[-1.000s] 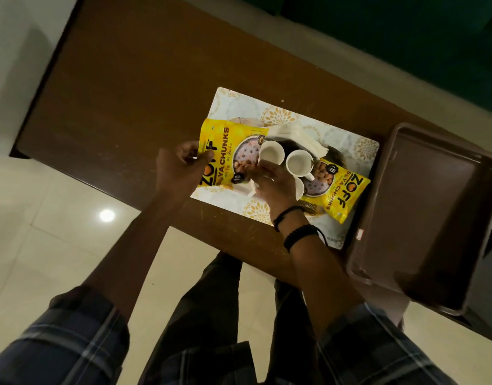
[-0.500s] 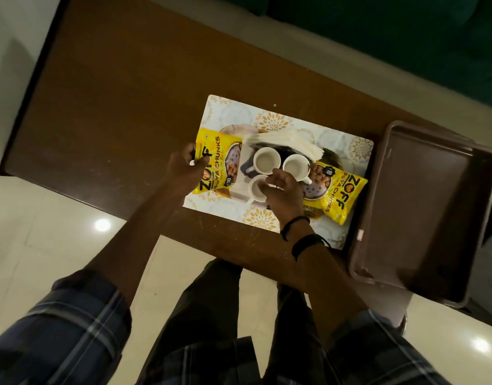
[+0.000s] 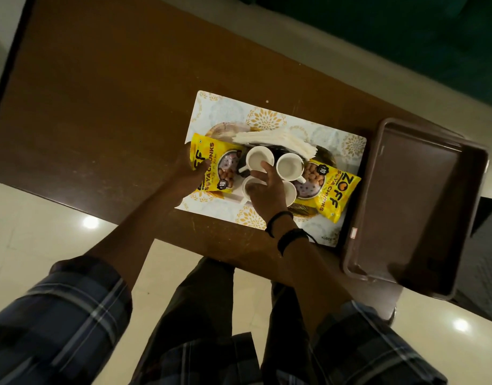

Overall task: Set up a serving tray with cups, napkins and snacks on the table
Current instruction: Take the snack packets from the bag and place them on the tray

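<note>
A patterned white mat (image 3: 267,119) lies on the brown table (image 3: 105,101), with a round tray mostly hidden under the items. Several white cups (image 3: 259,159) cluster at its middle, and a stack of white napkins (image 3: 275,140) lies behind them. One yellow snack packet (image 3: 211,165) lies left of the cups, another (image 3: 331,195) to the right. My left hand (image 3: 190,173) grips the left packet's near edge. My right hand (image 3: 265,190) covers the near cups, fingers on the rim of a cup.
A large brown rectangular tray (image 3: 422,207) sits at the table's right end, overhanging the near edge. The table's near edge runs just below the mat. My legs and pale floor tiles (image 3: 44,232) are below.
The left packet has been drawn in beside the cups. My right hand has moved slightly over the near cups. The view shifted a little.
</note>
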`<state>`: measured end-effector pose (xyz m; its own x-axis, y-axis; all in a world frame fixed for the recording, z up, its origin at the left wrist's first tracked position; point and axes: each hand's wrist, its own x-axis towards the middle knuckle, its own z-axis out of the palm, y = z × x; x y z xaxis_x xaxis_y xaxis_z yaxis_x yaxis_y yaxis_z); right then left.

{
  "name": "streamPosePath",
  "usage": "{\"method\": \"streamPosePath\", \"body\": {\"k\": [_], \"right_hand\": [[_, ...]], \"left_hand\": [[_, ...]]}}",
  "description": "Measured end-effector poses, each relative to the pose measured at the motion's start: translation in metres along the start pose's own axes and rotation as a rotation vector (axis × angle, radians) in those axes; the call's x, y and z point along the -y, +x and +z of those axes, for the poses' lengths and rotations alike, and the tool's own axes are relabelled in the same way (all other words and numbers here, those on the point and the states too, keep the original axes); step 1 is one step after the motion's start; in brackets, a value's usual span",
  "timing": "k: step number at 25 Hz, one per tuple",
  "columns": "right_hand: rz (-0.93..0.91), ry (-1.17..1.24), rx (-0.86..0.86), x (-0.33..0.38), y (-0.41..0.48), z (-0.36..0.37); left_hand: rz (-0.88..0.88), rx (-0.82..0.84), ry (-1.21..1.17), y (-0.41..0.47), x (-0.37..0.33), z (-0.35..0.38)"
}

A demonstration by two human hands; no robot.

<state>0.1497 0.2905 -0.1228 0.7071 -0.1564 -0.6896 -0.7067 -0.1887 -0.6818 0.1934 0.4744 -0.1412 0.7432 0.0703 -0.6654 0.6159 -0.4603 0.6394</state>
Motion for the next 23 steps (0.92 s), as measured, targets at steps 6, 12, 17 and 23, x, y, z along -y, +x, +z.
{"method": "streamPosePath", "body": {"k": [6, 12, 17, 23], "right_hand": [[-0.015, 0.056, -0.071, 0.004, -0.008, -0.010], [-0.050, 0.163, -0.297, -0.012, -0.025, -0.063], [-0.022, 0.270, -0.458, -0.057, -0.050, -0.152], [0.117, 0.137, -0.621, -0.131, -0.078, -0.282]], "left_hand": [[0.068, -0.139, 0.340, -0.021, -0.019, 0.009], [0.275, -0.178, 0.221, -0.066, -0.057, 0.058], [0.453, -0.044, 0.178, -0.120, -0.091, 0.149], [0.418, 0.198, 0.338, -0.168, -0.099, 0.266]]}}
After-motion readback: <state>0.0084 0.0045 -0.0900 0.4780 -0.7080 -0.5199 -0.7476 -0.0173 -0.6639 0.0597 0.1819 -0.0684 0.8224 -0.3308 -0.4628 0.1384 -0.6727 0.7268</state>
